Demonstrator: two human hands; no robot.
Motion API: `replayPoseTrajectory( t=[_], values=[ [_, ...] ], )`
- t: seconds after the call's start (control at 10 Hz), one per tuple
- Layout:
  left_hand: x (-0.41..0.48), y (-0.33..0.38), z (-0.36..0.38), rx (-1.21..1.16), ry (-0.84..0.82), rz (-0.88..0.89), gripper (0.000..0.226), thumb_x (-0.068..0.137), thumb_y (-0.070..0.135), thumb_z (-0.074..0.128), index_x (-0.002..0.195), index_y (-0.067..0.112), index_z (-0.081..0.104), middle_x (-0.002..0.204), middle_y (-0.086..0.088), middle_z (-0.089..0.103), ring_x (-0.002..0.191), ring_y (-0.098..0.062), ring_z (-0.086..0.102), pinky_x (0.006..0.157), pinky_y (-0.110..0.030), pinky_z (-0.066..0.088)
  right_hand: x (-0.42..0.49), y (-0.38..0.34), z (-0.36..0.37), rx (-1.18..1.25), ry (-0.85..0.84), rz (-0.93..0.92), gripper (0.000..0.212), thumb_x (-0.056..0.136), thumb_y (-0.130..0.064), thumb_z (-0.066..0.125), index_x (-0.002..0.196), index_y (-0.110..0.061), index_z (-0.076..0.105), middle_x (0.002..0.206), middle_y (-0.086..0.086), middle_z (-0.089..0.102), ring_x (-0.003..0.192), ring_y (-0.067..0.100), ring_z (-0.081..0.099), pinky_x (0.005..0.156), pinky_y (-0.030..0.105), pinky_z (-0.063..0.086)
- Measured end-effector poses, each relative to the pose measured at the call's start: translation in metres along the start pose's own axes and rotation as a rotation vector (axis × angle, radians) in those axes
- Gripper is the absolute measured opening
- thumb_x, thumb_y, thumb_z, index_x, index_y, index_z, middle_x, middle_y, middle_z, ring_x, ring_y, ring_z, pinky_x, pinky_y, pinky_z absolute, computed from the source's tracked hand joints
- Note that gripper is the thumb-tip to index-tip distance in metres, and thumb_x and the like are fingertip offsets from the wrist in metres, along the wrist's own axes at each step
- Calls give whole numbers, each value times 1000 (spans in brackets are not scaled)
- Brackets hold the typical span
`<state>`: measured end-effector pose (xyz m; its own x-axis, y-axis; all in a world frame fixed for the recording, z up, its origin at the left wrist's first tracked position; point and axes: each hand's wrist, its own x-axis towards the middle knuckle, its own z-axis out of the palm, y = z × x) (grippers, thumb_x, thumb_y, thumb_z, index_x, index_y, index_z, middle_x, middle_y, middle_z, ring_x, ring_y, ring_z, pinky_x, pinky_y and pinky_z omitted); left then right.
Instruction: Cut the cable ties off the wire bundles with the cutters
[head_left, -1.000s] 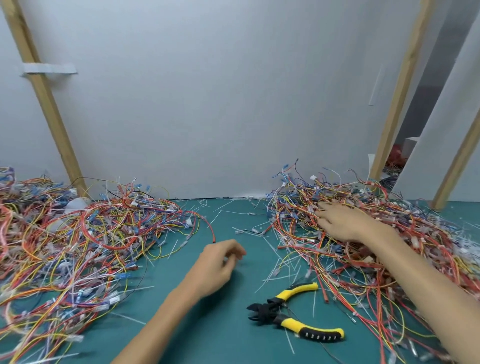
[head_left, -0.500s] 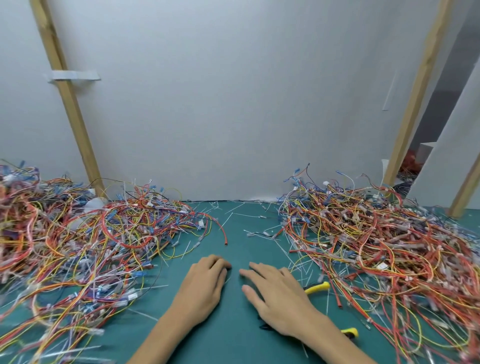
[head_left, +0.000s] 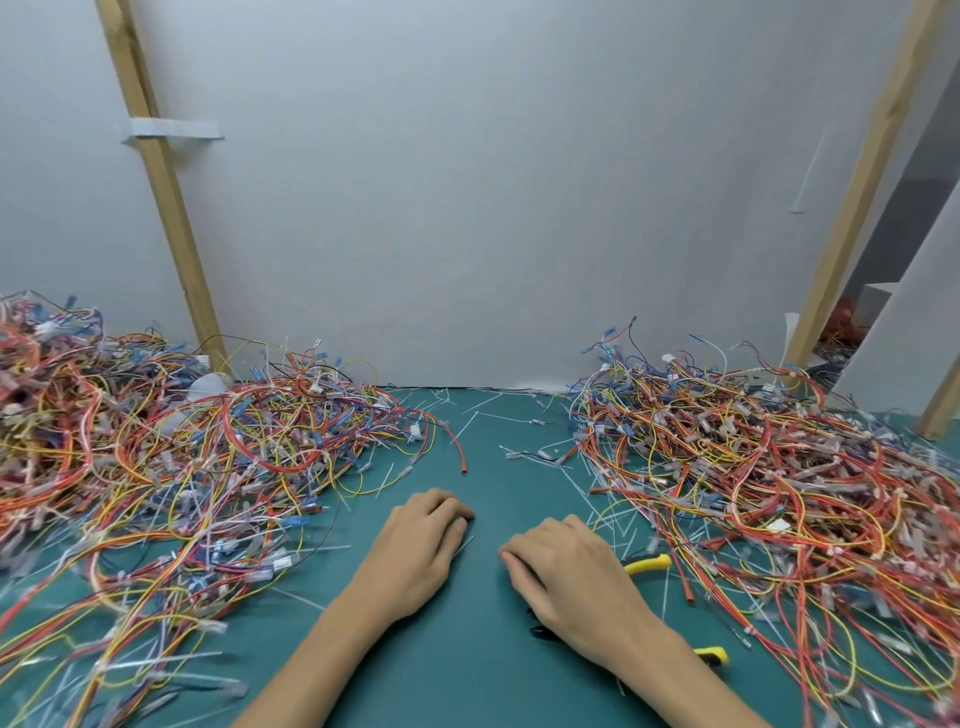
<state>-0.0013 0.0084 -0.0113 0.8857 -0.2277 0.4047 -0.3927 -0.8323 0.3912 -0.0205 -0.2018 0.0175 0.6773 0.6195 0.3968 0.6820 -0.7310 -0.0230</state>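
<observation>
My left hand (head_left: 422, 552) rests palm down on the green mat (head_left: 483, 483), its fingers loosely bent and holding nothing. My right hand (head_left: 569, 579) lies palm down beside it, over the cutters (head_left: 648, 564). Only the cutters' two yellow handle ends and a bit of the black jaws show from under my hand and wrist. Its fingers are relaxed and point left, not wrapped round the handles. A big tangle of red, yellow and blue wire bundles (head_left: 779, 483) fills the right side. Another wire pile (head_left: 156, 467) fills the left.
Cut white cable ties (head_left: 467, 423) lie scattered on the mat between the piles. A white wall panel stands close behind, with slanted wooden posts at the left (head_left: 156, 171) and right (head_left: 852, 182).
My right hand has come back from the right wire pile and settled on the mat over the cutters. My left hand has lowered flat onto the mat.
</observation>
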Motion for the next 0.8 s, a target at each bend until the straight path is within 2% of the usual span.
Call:
replayPoseTrajectory(
  t=[0.1, 0.2, 0.3, 0.4, 0.5, 0.6, 0.7, 0.8],
  values=[
    [0, -1, 0, 5, 1, 0, 29, 104, 29, 36, 123, 24, 58, 124, 11, 52, 118, -9, 44, 101, -27, 30, 1, -1, -1, 75, -34, 31, 32, 101, -42, 36, 105, -26, 63, 101, -11, 65, 97, 14, 54, 86, 28, 38],
    [0, -1, 0, -5, 1, -7, 29, 104, 30, 36, 121, 24, 59, 123, 10, 53, 117, -10, 45, 100, -29, 32, -1, -3, -1, 97, -52, -31, 34, 91, -59, 41, 100, -32, 60, 100, -15, 58, 94, 7, 49, 83, 23, 35],
    [1, -2, 1, -9, -1, -9, 29, 104, 30, 36, 121, 24, 59, 122, 10, 53, 116, -10, 45, 100, -29, 32, -6, -5, 1, 33, -49, -91, 24, 86, -56, 50, 89, -32, 53, 86, -13, 50, 77, 8, 51, 66, 24, 40],
    [1, -1, 1, -1, -3, -7, 29, 104, 30, 36, 121, 25, 59, 123, 11, 53, 116, -9, 45, 100, -30, 32, -3, 5, 3, -131, -32, -103, 19, 90, -48, 52, 87, -30, 52, 80, -10, 54, 72, 10, 59, 53, 28, 44],
    [0, -2, 1, -11, -1, -8, 29, 104, 30, 36, 120, 25, 59, 122, 11, 53, 116, -8, 45, 101, -30, 32, 3, 29, 0, -110, -110, 78, 23, 99, -50, 42, 106, -29, 49, 100, -8, 56, 96, 14, 59, 71, 34, 48],
    [0, -1, 0, -12, -1, -6, 29, 104, 31, 35, 119, 25, 59, 121, 12, 53, 115, -8, 45, 100, -29, 32, 6, 51, -1, -145, -89, 219, 26, 98, -53, 41, 110, -31, 48, 105, -10, 57, 103, 12, 56, 74, 29, 42],
    [0, -2, 0, -13, 9, -10, 28, 104, 31, 35, 118, 26, 59, 120, 12, 53, 114, -7, 45, 100, -28, 31, 9, 65, 0, -236, -101, 317, 24, 100, -48, 41, 111, -29, 52, 109, -10, 60, 106, 14, 56, 84, 29, 38],
    [0, -1, 0, -23, 16, -13, 28, 104, 31, 36, 118, 25, 59, 119, 13, 53, 113, -7, 44, 99, -27, 31, 19, 61, 7, -357, -125, 375, 21, 101, -26, 46, 121, -24, 50, 120, -2, 58, 114, 22, 49, 96, 35, 32]
  ],
)
